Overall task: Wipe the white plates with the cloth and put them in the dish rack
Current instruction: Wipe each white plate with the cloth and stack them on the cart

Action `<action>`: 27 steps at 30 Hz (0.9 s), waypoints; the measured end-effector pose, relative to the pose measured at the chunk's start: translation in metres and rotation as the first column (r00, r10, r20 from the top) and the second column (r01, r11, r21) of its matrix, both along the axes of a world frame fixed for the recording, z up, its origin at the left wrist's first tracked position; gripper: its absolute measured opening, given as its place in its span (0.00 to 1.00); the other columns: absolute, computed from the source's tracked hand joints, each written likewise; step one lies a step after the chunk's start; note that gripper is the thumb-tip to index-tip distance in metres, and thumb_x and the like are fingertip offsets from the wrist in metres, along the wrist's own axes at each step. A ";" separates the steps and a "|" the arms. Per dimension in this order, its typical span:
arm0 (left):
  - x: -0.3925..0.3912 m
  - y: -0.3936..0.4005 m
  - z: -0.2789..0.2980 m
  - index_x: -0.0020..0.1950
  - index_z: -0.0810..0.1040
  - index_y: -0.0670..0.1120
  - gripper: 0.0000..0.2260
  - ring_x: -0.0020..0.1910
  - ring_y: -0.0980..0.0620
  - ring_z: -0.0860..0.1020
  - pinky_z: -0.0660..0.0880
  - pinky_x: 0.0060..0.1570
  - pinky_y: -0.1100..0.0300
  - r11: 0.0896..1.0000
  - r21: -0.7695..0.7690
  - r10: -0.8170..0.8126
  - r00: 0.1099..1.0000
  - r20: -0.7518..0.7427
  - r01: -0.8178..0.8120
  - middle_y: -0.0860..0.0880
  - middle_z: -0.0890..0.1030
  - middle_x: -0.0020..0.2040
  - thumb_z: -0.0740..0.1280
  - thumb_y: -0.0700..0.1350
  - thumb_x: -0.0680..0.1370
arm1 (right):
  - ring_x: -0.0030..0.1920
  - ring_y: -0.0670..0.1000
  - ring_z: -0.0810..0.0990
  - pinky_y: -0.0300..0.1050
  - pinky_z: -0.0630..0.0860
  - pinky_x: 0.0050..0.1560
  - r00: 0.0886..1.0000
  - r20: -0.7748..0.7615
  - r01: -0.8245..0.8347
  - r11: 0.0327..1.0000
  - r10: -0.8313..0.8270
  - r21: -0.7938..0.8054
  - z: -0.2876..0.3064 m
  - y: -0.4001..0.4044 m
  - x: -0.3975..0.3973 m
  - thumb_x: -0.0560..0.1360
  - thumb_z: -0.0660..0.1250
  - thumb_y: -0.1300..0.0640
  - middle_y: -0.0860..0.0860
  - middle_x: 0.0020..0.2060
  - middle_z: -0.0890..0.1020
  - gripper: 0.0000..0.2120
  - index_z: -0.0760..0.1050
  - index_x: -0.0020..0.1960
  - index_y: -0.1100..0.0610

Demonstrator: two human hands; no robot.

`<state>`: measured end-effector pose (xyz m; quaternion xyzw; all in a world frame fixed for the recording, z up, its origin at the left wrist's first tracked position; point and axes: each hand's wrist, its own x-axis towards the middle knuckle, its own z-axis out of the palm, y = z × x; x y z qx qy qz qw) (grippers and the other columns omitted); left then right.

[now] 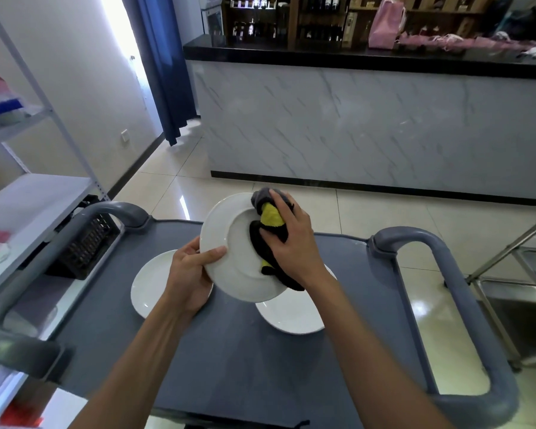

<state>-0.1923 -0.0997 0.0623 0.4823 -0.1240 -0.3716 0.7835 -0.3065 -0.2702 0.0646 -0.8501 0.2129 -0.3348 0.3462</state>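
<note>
Your left hand pinches the plate rim, thumb on top; right fingers curl around the cloth. Hard scrubbing could lever it loose.

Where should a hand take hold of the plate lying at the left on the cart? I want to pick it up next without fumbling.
Take the left plate by its outer left rim, coming from the left: it lies flat on the cart, and its right side is hidden under the left hand and the held plate.
</note>
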 end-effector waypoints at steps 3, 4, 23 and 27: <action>0.003 -0.006 0.000 0.55 0.82 0.39 0.15 0.46 0.43 0.84 0.82 0.43 0.54 1.000 -0.002 -0.006 1.000 0.009 0.006 0.40 0.85 0.50 0.70 0.34 0.69 | 0.72 0.52 0.66 0.52 0.64 0.74 0.998 0.032 0.051 0.994 -0.054 0.093 -0.011 -0.001 -0.014 0.76 0.71 0.59 0.47 0.75 0.67 0.33 0.65 0.78 0.48; 0.003 -0.008 0.000 0.55 0.83 0.40 0.15 0.46 0.44 0.84 0.82 0.43 0.54 1.000 0.001 -0.011 1.000 0.015 0.011 0.40 0.85 0.50 0.71 0.34 0.69 | 0.72 0.50 0.67 0.51 0.65 0.74 0.995 0.057 0.075 0.987 -0.084 0.141 -0.014 -0.001 -0.019 0.76 0.71 0.60 0.47 0.74 0.68 0.32 0.66 0.77 0.48; -0.036 -0.075 -0.010 0.45 0.78 0.49 0.09 0.30 0.45 0.71 0.69 0.30 0.55 0.936 0.310 -0.271 0.224 0.936 -0.164 0.50 0.74 0.31 0.70 0.35 0.73 | 0.71 0.49 0.72 0.48 0.69 0.71 0.936 0.043 0.337 0.924 -0.350 0.184 -0.025 -0.014 -0.111 0.76 0.67 0.68 0.50 0.71 0.74 0.29 0.71 0.75 0.53; -0.047 -0.080 -0.023 0.53 0.82 0.44 0.14 0.27 0.38 0.76 0.71 0.27 0.57 0.938 0.310 -0.333 -0.154 0.930 -0.156 0.46 0.80 0.32 0.71 0.31 0.72 | 0.70 0.46 0.71 0.42 0.68 0.71 0.925 0.054 0.357 0.910 -0.375 0.211 -0.028 -0.012 -0.129 0.76 0.68 0.68 0.49 0.70 0.74 0.28 0.72 0.74 0.53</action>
